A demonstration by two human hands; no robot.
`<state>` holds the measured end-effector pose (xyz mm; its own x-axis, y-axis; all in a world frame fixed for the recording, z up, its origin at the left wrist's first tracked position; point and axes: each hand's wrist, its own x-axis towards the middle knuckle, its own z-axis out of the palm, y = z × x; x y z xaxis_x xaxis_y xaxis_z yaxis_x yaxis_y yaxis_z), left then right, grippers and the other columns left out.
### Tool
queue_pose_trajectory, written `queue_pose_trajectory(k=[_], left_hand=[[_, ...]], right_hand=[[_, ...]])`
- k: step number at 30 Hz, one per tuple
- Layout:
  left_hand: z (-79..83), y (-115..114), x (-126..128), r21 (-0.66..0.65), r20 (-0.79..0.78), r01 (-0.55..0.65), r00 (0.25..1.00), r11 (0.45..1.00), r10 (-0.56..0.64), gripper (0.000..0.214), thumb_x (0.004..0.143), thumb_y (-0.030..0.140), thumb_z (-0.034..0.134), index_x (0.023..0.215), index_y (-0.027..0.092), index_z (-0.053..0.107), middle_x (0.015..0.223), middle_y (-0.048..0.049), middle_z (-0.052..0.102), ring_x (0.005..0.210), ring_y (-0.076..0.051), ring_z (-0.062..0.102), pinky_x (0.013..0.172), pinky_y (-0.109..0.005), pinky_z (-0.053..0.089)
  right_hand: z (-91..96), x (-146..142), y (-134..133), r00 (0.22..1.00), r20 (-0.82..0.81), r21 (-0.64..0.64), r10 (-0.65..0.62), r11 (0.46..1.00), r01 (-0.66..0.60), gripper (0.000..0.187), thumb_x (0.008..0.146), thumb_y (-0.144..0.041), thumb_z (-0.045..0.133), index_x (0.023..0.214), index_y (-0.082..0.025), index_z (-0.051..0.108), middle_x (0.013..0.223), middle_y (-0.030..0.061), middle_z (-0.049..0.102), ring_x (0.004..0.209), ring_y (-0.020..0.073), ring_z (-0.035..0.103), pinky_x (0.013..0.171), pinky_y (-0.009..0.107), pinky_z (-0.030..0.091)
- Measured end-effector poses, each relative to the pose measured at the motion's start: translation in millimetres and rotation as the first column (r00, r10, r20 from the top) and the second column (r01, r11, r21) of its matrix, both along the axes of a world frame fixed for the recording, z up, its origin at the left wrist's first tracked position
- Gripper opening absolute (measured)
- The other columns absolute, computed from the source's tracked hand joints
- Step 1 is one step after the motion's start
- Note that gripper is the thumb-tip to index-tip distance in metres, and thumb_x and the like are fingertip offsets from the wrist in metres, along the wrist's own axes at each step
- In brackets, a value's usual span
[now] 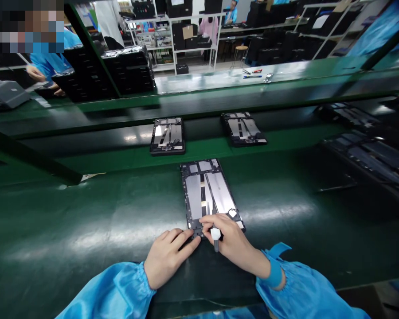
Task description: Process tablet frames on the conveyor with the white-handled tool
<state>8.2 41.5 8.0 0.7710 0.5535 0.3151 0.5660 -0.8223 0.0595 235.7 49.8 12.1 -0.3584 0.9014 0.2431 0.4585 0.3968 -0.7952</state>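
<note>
Silver metal sheets (pixel 194 197) already lie in place inside the black tablet frame (pixel 183 190), which is straight in front of you on the green conveyor belt (pixel 86 221), with its near end under your hands. Your left hand (pixel 168 259) rests at this near end, and its fingers (pixel 182 239) are spread and almost flat, without a clear hold on anything. Your right hand (pixel 234 243) is closed around a small screwdriver (pixel 215 234) with a white handle, and its grey shaft points downward at the frame's edge. From this view, I cannot tell if the tip touches a screw. As far as the picture shows, the sheets are fitted, but the small parts at the near end are too hidden to judge what is left there.

Two similar frames (pixel 167 136) lie on the farther black belt (pixel 86 119). Beyond them, pliers (pixel 252 71) lie on a green shelf. At the far left, a co-worker's blue sleeve (pixel 41 66) is beside stacks of black trays (pixel 129 66). White metal racks (pixel 193 44) stand behind, and the room looks like a long, busy factory hall.
</note>
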Motion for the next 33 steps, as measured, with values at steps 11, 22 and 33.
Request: queue_pose_trajectory(k=[11,22,33], left_hand=[[-3.9,0,9,-0.033,-0.006,-0.041,0.999,0.999,0.041,0.030,0.100,0.020,0.041,0.127,0.019,0.055,0.112,-0.0093,0.063,0.084,-0.019,0.059,0.067,-0.030,0.051],[-6.5,-6,12,-0.070,0.013,-0.092,0.996,0.993,0.093,0.031,0.099,0.017,0.042,0.126,0.020,0.056,0.110,-0.0095,0.061,0.085,-0.019,0.060,0.066,-0.031,0.053],[-6.8,-6,13,-0.057,0.051,-0.092,0.994,0.994,0.095,0.031,0.099,0.016,0.041,0.125,0.020,0.057,0.110,-0.0094,0.061,0.084,-0.019,0.059,0.067,-0.031,0.053]], right_hand=[[5.8,16,-6,0.979,-0.194,-0.144,-0.054,0.989,0.026,0.017,0.096,-0.025,0.053,0.106,-0.023,0.067,0.075,0.0020,0.072,0.069,0.0190,0.068,0.067,0.032,0.054],[0.5,22,-24,0.910,-0.307,-0.593,-0.280,0.804,0.047,0.024,0.091,-0.042,0.057,0.101,-0.021,0.055,0.072,-0.0006,0.064,0.046,0.0104,0.057,0.044,0.023,0.053],[4.7,18,-19,0.980,-0.110,-0.370,-0.163,0.922,0.112,0.008,0.086,-0.023,0.054,0.082,-0.020,0.060,0.064,-0.0010,0.061,0.046,0.0117,0.057,0.044,0.022,0.049]])
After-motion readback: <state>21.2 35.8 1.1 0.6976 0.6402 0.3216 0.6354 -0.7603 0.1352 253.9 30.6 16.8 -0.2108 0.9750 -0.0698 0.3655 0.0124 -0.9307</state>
